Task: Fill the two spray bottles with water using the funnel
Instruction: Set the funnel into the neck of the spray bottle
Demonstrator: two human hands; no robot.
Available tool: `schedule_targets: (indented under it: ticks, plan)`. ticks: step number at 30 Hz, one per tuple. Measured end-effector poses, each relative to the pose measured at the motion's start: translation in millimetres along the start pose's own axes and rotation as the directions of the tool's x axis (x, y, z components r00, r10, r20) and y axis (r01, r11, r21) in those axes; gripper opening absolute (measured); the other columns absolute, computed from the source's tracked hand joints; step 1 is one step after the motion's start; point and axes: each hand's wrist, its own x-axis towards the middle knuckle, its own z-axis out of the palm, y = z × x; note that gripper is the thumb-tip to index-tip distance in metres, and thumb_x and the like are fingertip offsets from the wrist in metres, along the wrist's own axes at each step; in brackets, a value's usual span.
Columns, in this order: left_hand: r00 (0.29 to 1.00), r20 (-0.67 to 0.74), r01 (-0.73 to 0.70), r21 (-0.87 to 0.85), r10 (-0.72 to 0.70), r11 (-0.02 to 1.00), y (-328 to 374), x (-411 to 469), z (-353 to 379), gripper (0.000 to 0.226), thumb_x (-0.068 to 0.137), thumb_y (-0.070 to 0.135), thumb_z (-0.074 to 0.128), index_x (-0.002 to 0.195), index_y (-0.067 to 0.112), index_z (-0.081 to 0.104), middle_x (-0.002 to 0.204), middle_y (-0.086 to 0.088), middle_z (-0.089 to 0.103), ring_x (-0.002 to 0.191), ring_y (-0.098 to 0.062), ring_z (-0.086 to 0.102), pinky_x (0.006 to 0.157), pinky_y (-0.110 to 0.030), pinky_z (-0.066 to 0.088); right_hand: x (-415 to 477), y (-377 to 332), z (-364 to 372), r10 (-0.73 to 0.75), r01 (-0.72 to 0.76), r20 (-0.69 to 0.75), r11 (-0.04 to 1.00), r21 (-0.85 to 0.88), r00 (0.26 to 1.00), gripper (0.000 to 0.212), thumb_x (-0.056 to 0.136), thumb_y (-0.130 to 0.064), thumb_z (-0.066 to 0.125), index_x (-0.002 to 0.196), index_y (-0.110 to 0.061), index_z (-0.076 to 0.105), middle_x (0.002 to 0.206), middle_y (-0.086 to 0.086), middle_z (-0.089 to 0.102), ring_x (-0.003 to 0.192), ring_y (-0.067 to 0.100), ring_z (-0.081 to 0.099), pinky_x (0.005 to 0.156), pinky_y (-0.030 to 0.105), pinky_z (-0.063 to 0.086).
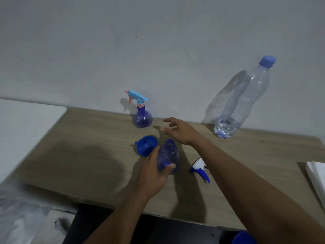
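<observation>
An uncapped translucent blue spray bottle (168, 154) stands upright at the middle of the wooden table (88, 155), and my left hand (154, 171) grips its side. The blue funnel (146, 145) lies just left of it, touching my left fingers. My right hand (179, 131) hovers open above and behind the bottle's mouth, holding nothing. A white-and-blue spray head (200, 169) lies on the table under my right forearm. A second blue spray bottle (142, 117) with a light blue and pink trigger stands by the wall. A large clear water bottle (246, 99) with a blue cap stands at the back right, holding a little water.
A white surface (26, 131) adjoins the table on the left. A white stack (316, 176) lies at the table's right edge. The grey wall (158, 50) runs right behind the table. A blue object (244, 237) shows at the bottom edge.
</observation>
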Motion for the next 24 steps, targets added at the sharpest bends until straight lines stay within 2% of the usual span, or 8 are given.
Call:
schedule_targets:
  ticks: [3, 6, 11, 12, 15, 17, 21, 24]
  plan:
    - [1.0, 0.003, -0.021, -0.008, 0.021, 1.0, -6, 1, 0, 0.061, 0.082, 0.031, 0.077, 0.127, 0.049, 0.039, 0.122, 0.019, 0.058, 0.112, 0.004, 0.057, 0.093, -0.012, 0.047, 35, -13, 7, -0.09, 0.149, 0.242, 0.96, -0.238, 0.966, 0.066, 0.089, -0.015, 0.069, 0.145, -0.042, 0.047, 0.151, 0.0, 0.048, 0.13, 0.022, 0.051, 0.105, 0.037, 0.045]
    - [1.0, 0.007, -0.022, -0.03, 0.022, 0.999, -9, 3, 0, 0.061, 0.082, 0.028, 0.077, 0.126, 0.051, 0.042, 0.123, 0.021, 0.058, 0.115, 0.002, 0.056, 0.098, -0.027, 0.05, 59, -25, 19, -0.157, 0.299, 0.387, 0.891, -0.342, 0.909, 0.077, 0.082, 0.001, 0.056, 0.144, -0.044, 0.05, 0.153, 0.001, 0.046, 0.13, 0.023, 0.05, 0.106, 0.035, 0.044]
    - [1.0, -0.013, -0.019, -0.029, 0.019, 0.999, -12, 4, -1, 0.064, 0.079, 0.026, 0.077, 0.124, 0.057, 0.043, 0.121, 0.024, 0.057, 0.114, -0.003, 0.058, 0.096, -0.032, 0.051, 81, -43, 34, -0.23, 0.477, 0.547, 0.799, -0.367, 0.805, 0.073, 0.089, -0.004, 0.059, 0.148, -0.044, 0.044, 0.133, -0.016, 0.052, 0.102, 0.006, 0.05, 0.076, 0.007, 0.037]
    - [1.0, -0.005, -0.01, -0.032, 0.01, 0.999, -14, 4, 0, 0.062, 0.081, 0.027, 0.076, 0.126, 0.054, 0.043, 0.123, 0.024, 0.057, 0.115, -0.003, 0.058, 0.096, -0.033, 0.051, 85, -45, 38, -0.222, 0.492, 0.576, 0.789, -0.368, 0.787, 0.074, 0.09, -0.006, 0.06, 0.149, -0.046, 0.041, 0.133, -0.018, 0.052, 0.106, 0.007, 0.052, 0.082, 0.008, 0.041]
    - [1.0, 0.012, -0.001, -0.011, 0.001, 1.0, -15, 4, 0, 0.061, 0.083, 0.035, 0.075, 0.134, 0.04, 0.042, 0.128, 0.024, 0.055, 0.12, -0.001, 0.054, 0.099, -0.035, 0.05, 97, -47, 56, -0.172, 0.515, 0.651, 0.767, -0.383, 0.74, 0.075, 0.091, -0.011, 0.064, 0.146, -0.054, 0.038, 0.145, -0.013, 0.053, 0.125, 0.016, 0.055, 0.108, 0.037, 0.046]
    - [1.0, 0.011, 0.007, 0.018, -0.007, 1.0, -16, 5, 0, 0.064, 0.083, 0.042, 0.074, 0.136, 0.043, 0.038, 0.132, 0.025, 0.052, 0.123, 0.001, 0.051, 0.101, -0.033, 0.048, 104, -43, 65, -0.159, 0.551, 0.694, 0.739, -0.389, 0.702, 0.07, 0.091, -0.013, 0.066, 0.142, -0.054, 0.043, 0.141, -0.013, 0.056, 0.123, 0.016, 0.057, 0.108, 0.043, 0.047]
    - [1.0, 0.001, -0.003, 0.038, 0.003, 0.999, -16, 5, 0, 0.063, 0.083, 0.038, 0.075, 0.136, 0.038, 0.04, 0.132, 0.021, 0.053, 0.124, -0.003, 0.052, 0.102, -0.033, 0.048, 108, -34, 70, -0.185, 0.572, 0.702, 0.734, -0.366, 0.687, 0.073, 0.084, -0.013, 0.069, 0.142, -0.05, 0.045, 0.136, -0.011, 0.058, 0.115, 0.016, 0.061, 0.099, 0.042, 0.053]
    - [1.0, 0.011, -0.014, 0.062, 0.014, 0.998, -16, 7, -2, 0.061, 0.084, 0.036, 0.075, 0.132, 0.046, 0.039, 0.129, 0.029, 0.05, 0.123, 0.0, 0.051, 0.101, -0.024, 0.046, 105, -23, 72, -0.182, 0.563, 0.702, 0.745, -0.358, 0.688, 0.073, 0.085, -0.012, 0.069, 0.146, -0.042, 0.043, 0.141, -0.008, 0.055, 0.121, 0.016, 0.057, 0.102, 0.042, 0.05]
